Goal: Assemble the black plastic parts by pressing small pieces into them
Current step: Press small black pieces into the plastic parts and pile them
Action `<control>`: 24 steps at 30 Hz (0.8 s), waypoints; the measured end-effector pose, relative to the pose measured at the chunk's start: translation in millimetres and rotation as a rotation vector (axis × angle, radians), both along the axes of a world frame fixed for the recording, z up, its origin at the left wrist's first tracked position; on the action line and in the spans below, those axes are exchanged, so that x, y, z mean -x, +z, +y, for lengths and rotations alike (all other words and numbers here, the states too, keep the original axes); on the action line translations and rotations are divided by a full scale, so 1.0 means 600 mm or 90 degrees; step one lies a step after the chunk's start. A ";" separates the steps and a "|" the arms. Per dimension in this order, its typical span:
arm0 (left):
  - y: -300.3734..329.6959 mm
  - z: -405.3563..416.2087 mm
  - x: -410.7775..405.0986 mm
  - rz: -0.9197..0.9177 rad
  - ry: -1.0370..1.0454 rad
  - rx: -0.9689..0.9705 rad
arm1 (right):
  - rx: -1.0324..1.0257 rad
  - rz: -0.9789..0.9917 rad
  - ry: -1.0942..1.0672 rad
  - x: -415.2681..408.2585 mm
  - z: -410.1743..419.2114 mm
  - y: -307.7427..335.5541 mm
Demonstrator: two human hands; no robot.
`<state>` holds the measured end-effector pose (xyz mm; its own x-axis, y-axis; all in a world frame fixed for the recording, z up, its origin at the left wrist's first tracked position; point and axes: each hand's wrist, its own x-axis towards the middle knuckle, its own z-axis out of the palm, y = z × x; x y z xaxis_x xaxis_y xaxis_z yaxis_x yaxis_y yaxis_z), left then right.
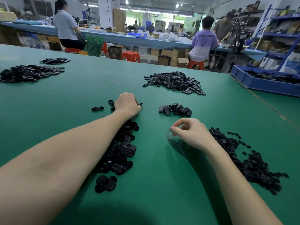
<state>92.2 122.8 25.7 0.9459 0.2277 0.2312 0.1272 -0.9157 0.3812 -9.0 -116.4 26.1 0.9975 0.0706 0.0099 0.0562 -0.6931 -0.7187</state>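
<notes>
Left hand (127,103) curled on black parts (120,148), right hand (190,132) pinching — contents unclear, no legible writing

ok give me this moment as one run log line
left hand: curled on black parts, far end of near pile | right hand: above green table, fingers curled, holding unclear | small pieces: right

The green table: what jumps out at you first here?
Heaps of black plastic parts dot the green table, with another long pile beside the left forearm. The left hand reaches forward onto a few loose pieces, while the right hand hovers with curled fingers over bare mat.
</notes>
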 end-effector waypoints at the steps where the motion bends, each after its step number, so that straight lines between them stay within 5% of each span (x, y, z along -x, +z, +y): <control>1: -0.001 -0.002 0.003 -0.023 -0.002 0.004 | -0.001 0.001 0.000 0.000 -0.001 0.000; 7: 0.010 -0.044 0.056 -0.145 -0.066 0.247 | -0.035 0.002 0.008 0.002 -0.007 0.009; 12: 0.018 -0.121 0.133 -0.005 -0.217 0.629 | -0.219 -0.016 -0.019 0.003 -0.012 0.022; 20: 0.000 -0.184 0.172 0.021 -0.289 0.692 | -0.315 0.014 -0.049 0.008 -0.060 0.033; 24: -0.015 -0.175 0.177 -0.025 -0.294 0.579 | -0.316 0.034 -0.044 0.009 -0.070 0.033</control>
